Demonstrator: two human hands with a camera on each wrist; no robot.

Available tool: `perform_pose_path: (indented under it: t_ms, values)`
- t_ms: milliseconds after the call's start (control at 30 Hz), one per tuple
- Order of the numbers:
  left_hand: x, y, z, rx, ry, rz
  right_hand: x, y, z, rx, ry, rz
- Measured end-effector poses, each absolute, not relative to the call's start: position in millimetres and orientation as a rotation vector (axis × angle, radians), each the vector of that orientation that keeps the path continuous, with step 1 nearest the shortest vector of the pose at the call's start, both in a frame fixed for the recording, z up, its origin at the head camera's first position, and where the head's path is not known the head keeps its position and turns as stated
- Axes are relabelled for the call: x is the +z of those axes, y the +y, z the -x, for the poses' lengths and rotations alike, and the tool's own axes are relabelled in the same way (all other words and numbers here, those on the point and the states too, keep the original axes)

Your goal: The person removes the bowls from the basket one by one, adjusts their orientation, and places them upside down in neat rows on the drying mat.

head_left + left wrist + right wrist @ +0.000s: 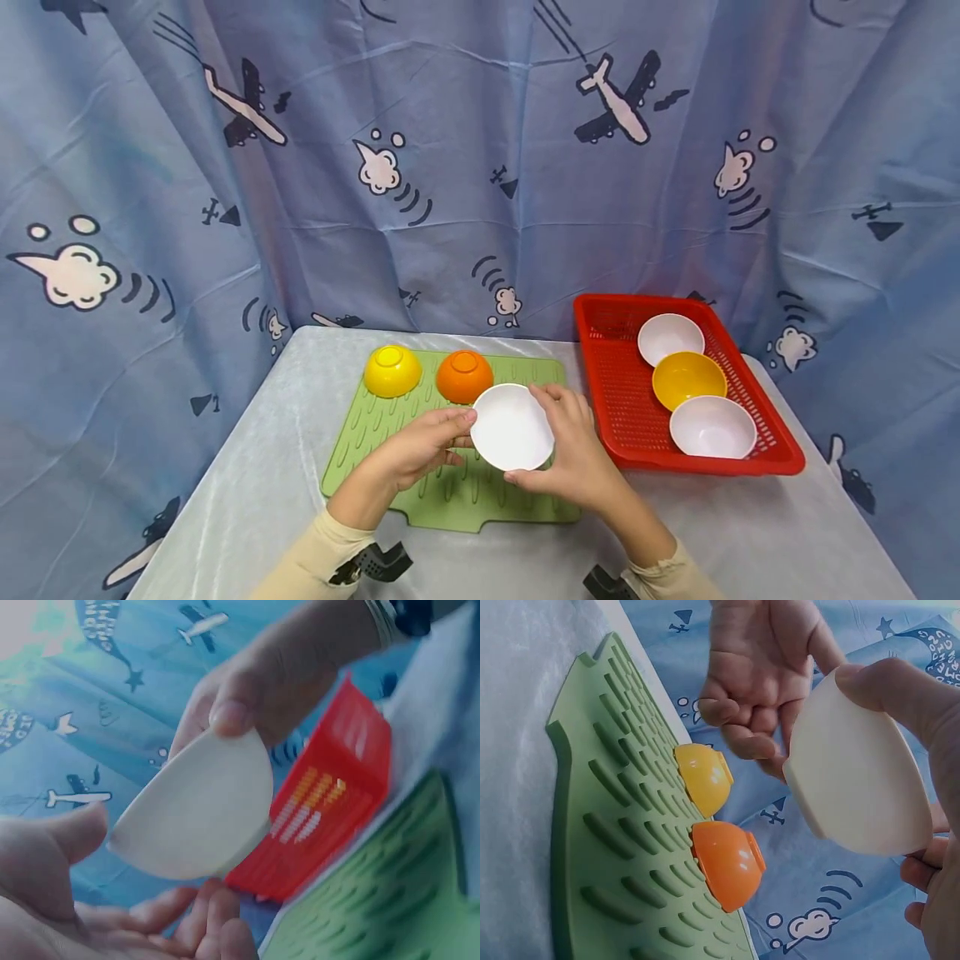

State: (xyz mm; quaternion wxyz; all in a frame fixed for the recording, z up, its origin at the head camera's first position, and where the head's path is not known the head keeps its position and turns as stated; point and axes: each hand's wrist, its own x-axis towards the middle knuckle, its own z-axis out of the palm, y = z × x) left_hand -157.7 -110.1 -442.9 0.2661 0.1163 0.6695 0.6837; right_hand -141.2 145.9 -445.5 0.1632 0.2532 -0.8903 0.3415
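Observation:
A small white bowl (pixel 512 427) is held over the green drying mat, its inside facing the head camera. My right hand (pixel 572 450) grips it by the rim from the right, with the thumb low and the fingers at the top. On the bowl's other side is my left hand (pixel 423 446), its thumb tip right at the rim. The left wrist view shows that hand's fingers (pixel 214 919) loosely bent under the bowl's base, not wrapped round it. Upside down on the mat's far part sit a yellow bowl (pixel 392 372) and an orange bowl (pixel 465 377).
The green mat (pixel 375 454) with raised ridges lies mid-table. At right stands a red basket (pixel 622 400) holding a white bowl (pixel 670 338), a yellow bowl (pixel 688 380) and another white bowl (pixel 712 427). A blue curtain (pixel 450 167) hangs behind the table.

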Motion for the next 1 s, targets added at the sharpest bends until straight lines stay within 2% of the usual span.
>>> perform_pose_path:
  t_ms: [433,767,1000]
  values:
    - [-438.7,-118.2,155.8,1.908,1.677,-0.356,-445.2,140.0,137.3,1.000,-2.508,-0.673]
    - [-442.7,-117.0,154.5,1.880,1.744,-0.339,-447.5,140.3,136.8,0.956,-2.461,-0.725]
    - [-441.6,-111.4,155.1,1.955,1.993,-0.307,-446.7,150.9,141.6,1.103,-2.509,-0.727]
